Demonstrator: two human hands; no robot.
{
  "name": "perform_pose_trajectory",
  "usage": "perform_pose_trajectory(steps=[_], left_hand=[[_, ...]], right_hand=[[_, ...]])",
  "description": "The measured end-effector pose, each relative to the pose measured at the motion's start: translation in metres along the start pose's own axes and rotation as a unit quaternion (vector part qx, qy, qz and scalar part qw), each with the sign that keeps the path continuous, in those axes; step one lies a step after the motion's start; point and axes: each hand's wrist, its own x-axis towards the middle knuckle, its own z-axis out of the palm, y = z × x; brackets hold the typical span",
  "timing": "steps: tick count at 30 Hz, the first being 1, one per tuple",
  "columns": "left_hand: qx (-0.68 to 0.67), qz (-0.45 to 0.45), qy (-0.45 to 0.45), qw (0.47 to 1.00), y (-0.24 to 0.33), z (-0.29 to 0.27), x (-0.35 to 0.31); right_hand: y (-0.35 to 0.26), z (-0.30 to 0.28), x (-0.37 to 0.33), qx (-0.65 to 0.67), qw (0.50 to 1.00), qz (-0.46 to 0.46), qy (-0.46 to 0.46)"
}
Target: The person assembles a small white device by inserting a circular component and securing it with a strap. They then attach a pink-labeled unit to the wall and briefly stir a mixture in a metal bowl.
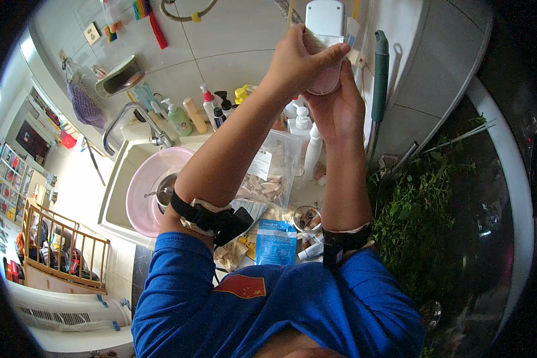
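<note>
Both arms reach up to a white rounded holder [325, 19] by the tiled wall at the top. Below its white upper part is a pinkish, see-through, cup-like part [324, 82]. My left hand [301, 59] wraps round this part from the left, its thumb across the front. My right hand [342, 106] grips it from below and the right; some of its fingers are hidden behind. Under my hands stand a white pump bottle [301, 122] and several other bottles. A green-handled pole [380, 77] stands to the right of my right hand.
A pink basin [138, 194] with a metal bowl sits in the sink [114, 200] at left, by a curved tap [125, 113]. A clear plastic box [283, 158], a blue packet [276, 241] and a glass jar [307, 218] crowd the counter. Green plants [420, 209] grow at right.
</note>
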Motion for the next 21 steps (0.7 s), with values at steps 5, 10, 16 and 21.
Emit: perform_pose_trajectory(steps=[5, 10, 16, 21], left_hand=[[0.060, 0.047, -0.028, 0.997, -0.001, -0.003, -0.002], [-0.030, 0.024, -0.107, 0.994, -0.001, -0.013, 0.000], [-0.168, -0.120, -0.122, 0.971, 0.008, -0.014, 0.004], [-0.059, -0.096, -0.034, 0.993, 0.004, 0.000, 0.005]], right_hand=[[0.000, -0.004, 0.001, -0.023, 0.999, 0.001, 0.023], [-0.001, -0.008, 0.002, 0.021, 1.000, 0.012, -0.001], [0.001, -0.005, 0.002, 0.029, 1.000, 0.006, 0.002], [-0.001, -0.003, 0.003, 0.018, 1.000, 0.010, 0.016]])
